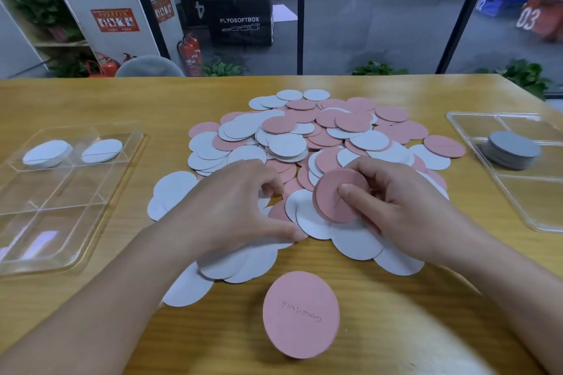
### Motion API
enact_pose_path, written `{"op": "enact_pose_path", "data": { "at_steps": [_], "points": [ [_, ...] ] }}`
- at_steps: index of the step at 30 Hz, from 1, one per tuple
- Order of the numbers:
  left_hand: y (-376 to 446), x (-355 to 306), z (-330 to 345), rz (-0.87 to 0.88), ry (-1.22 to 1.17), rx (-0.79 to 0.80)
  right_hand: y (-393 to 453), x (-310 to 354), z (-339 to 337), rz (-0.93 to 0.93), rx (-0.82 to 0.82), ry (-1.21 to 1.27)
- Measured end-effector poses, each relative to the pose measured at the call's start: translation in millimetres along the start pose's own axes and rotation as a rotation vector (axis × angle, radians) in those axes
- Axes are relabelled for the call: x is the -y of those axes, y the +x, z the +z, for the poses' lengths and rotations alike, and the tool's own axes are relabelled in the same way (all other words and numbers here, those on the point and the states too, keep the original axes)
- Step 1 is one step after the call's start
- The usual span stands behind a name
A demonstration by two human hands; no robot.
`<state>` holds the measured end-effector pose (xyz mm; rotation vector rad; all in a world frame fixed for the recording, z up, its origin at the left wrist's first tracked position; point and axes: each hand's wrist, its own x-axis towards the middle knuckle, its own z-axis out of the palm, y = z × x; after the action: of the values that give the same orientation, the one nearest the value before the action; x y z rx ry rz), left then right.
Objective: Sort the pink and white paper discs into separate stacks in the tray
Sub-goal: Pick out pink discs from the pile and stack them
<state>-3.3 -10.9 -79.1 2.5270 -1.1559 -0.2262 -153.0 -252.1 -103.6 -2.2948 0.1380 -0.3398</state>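
A wooden desk (91,100) holds a loose pile of pink and white paper discs (304,137). The right hand (393,195) has its grip clenched around a small pink stack (332,201). The left hand (231,207) pinches at discs below. Clear trays sit left (61,222) and right (533,207).

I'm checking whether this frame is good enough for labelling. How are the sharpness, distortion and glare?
Head view: the disc pile is fairly sharp; the right hand holding a small pink stack is softly blurred. Wide-angle distortion bows the table edge and stretches the lone pink disc into an oval. Glare on the clear left tray washes out its dividers; writing on that disc is unreadable.
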Motion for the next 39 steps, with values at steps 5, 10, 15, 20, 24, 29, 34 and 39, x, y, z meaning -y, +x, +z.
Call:
{"op": "enact_pose_path", "data": {
  "at_steps": [5, 10, 15, 20, 24, 29, 34, 39],
  "points": [
    [-5, -7, -2, -0.016, 0.032, 0.026, -1, 0, 1, 0.002, 0.010, -0.010],
    [-8, -15, 0, -0.056, 0.016, 0.018, -1, -2, 2, -0.006, 0.001, 0.011],
    [-8, -17, 0, -0.101, -0.071, 0.017, 0, -1, 1, 0.000, -0.006, 0.004],
    [4, 2, -2, -0.144, -0.299, -0.023, -1, 1, 0, -0.001, -0.007, 0.000],
    [9, 16, -10, -0.151, -0.390, -0.216, -1, 1, 0, -0.006, -0.010, -0.008],
    [11, 15, -10, -0.119, -0.669, -0.262, -1, 2, -1, 0.018, -0.012, 0.049],
    [8, 1, 5, -0.049, -0.795, -0.104, 1, 2, -6, 0.108, -0.054, 0.161],
    [7, -2, 11, 0.017, -0.807, -0.071, 1, 4, -8, 0.139, -0.042, 0.217]
  ]
}}
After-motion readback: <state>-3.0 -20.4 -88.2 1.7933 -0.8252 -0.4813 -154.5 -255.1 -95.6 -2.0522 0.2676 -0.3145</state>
